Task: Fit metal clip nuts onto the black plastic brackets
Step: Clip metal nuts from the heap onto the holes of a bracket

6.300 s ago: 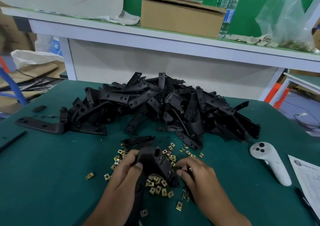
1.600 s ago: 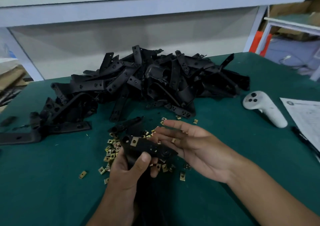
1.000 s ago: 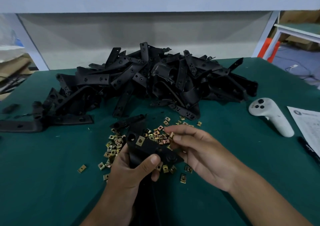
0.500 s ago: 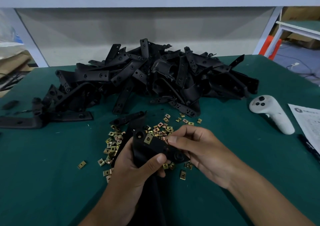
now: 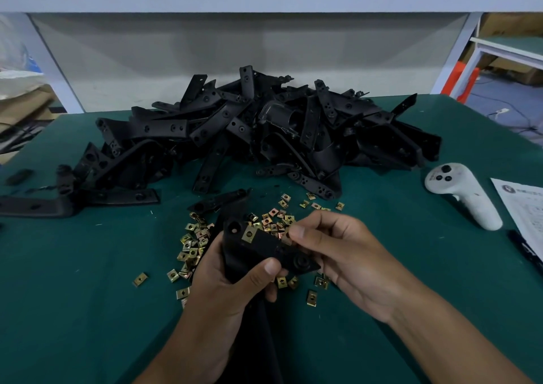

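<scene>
Gripping a black bracket (image 5: 264, 251) just above the green table (image 5: 73, 310), the left hand (image 5: 226, 289) is wrapped around its near part, thumb pressed on the top face, so the flat mounting end points up and to the far side where the other hand can reach it. One brass-coloured clip nut (image 5: 248, 233) already sits on that end, beside a round hole. The right hand (image 5: 346, 254) is curled, thumb and forefinger pinched together at the bracket's far right edge; they seem to hold another clip nut, but it is too small and hidden to be sure (only a glint shows at the fingertips). My guess is that the pinch lets the nut slide edge-on over the plastic lip.

Loose clip nuts (image 5: 273, 219) lie scattered directly under and around both hands, which keeps the reach for each one short. The heap of black brackets (image 5: 264, 136) fills the far middle of the table, close enough to draw from. To the right, well clear of the work, rest a white controller (image 5: 464, 195) and a printed sheet (image 5: 526, 204).
</scene>
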Motion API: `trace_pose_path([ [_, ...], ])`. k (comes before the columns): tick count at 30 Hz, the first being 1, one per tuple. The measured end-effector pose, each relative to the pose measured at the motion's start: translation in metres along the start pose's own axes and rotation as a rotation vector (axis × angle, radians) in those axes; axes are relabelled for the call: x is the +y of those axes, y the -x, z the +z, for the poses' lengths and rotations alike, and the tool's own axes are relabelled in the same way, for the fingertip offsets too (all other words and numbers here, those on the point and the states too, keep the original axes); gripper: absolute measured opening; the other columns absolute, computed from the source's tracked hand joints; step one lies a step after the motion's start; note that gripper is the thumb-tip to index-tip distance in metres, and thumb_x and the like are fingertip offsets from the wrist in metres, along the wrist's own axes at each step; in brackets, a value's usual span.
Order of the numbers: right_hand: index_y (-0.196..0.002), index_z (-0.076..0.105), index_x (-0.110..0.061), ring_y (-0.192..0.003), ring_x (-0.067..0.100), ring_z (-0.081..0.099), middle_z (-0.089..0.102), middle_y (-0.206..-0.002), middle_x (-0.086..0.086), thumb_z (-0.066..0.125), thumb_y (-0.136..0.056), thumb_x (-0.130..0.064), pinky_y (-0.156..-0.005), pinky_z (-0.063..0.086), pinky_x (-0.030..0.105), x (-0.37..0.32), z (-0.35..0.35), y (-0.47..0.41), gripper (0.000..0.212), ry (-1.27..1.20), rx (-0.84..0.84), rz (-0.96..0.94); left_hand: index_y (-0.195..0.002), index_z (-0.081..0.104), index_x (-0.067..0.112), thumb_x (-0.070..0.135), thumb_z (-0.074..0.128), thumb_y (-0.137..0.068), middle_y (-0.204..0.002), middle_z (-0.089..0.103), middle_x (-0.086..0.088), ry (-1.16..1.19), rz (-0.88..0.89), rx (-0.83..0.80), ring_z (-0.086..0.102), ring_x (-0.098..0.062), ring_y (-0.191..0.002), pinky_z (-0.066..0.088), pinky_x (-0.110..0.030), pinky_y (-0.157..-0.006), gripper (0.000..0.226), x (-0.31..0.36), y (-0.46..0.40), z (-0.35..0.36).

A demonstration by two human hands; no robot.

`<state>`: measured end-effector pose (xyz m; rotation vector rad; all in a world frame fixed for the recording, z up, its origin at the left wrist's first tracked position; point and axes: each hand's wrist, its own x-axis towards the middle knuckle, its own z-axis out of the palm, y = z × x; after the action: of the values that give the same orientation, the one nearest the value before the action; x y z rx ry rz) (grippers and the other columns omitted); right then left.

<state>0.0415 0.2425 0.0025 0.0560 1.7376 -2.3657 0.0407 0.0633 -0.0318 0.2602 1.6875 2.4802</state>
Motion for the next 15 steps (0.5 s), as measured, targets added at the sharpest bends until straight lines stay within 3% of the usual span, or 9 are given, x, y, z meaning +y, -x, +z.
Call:
trace_pose_path([
  [7,-0.082,0.072,-0.011,-0.076,0.021,0.07,0.073,-0.086,0.011,0.081,-0.071,-0.026,-0.074,0.053,0.035,0.0007,0.0009,0.0,0.021,0.092,-0.004,-0.002,-0.086,0.072,0.022,0.025,0.085,-0.062,-0.076,0.072,-0.009,0.002,0.013,0.001,0.064,-0.015,-0.061,0.05,-0.024,-0.049,0.028,0.0002,0.0019,0.0016],
  [11,-0.079,0.074,-0.016,-0.073,0.017,0.069,0.073,-0.083,0.008,0.082,-0.08,-0.027,-0.067,0.054,0.025,-0.0014,0.0008,0.0001,0.014,0.125,-0.053,-0.077,-0.083,0.073,0.026,0.026,0.085,-0.06,-0.073,0.071,-0.009,-0.003,0.011,0.005,0.064,-0.015,-0.06,0.049,-0.023,-0.048,0.025,0.0004,0.0012,0.0003],
  [12,-0.078,0.073,-0.017,-0.074,0.018,0.066,0.072,-0.083,0.009,0.081,-0.083,-0.031,-0.07,0.052,0.027,-0.0015,-0.0004,-0.0001,0.017,0.155,-0.055,-0.102,-0.083,0.072,0.025,0.026,0.085,-0.061,-0.073,0.071,-0.009,0.0,0.011,0.003,0.063,-0.015,-0.06,0.048,-0.023,-0.047,0.025,0.0007,0.0013,0.0005],
  [15,-0.079,0.071,-0.015,-0.087,0.033,0.062,0.069,-0.091,0.019,0.074,-0.085,-0.042,-0.084,0.049,0.05,0.0008,-0.0048,-0.0014,0.028,0.24,-0.049,-0.171,-0.084,0.071,0.023,0.026,0.085,-0.062,-0.072,0.07,-0.012,0.013,0.011,0.007,0.064,-0.014,-0.061,0.047,-0.023,-0.047,0.026,0.0015,0.0023,0.0012],
])
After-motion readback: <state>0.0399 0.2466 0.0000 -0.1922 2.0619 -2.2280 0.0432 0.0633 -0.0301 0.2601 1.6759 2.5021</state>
